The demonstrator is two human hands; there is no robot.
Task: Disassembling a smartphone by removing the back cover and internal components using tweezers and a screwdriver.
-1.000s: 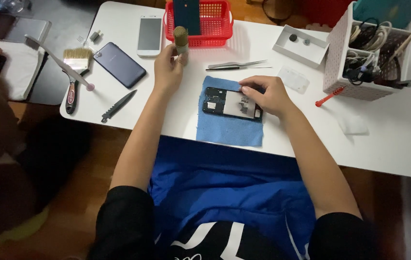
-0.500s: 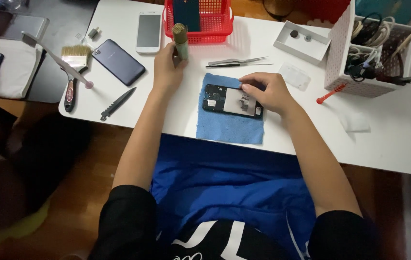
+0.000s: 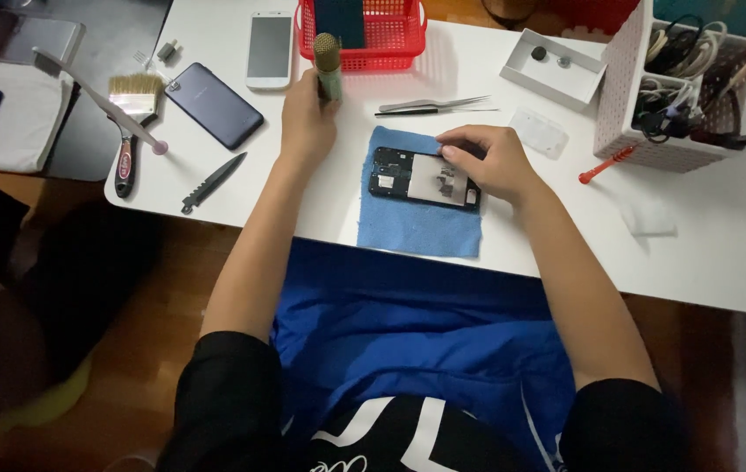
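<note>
The white table carried a blue cloth, red basket, white phone, dark phone, tweezers, paintbrush, white tray and storage crate.

Under the right hand lies an opened phone with dark matt plastic and small shiny metal bits, and it sits on a soft blue cloth that looks a bit rough. The left hand is closed around a smooth green plastic tube with a dull tan top. Just past the right fingers lie shiny metal tweezers on the smooth white table, near a glossy red plastic basket.
</note>
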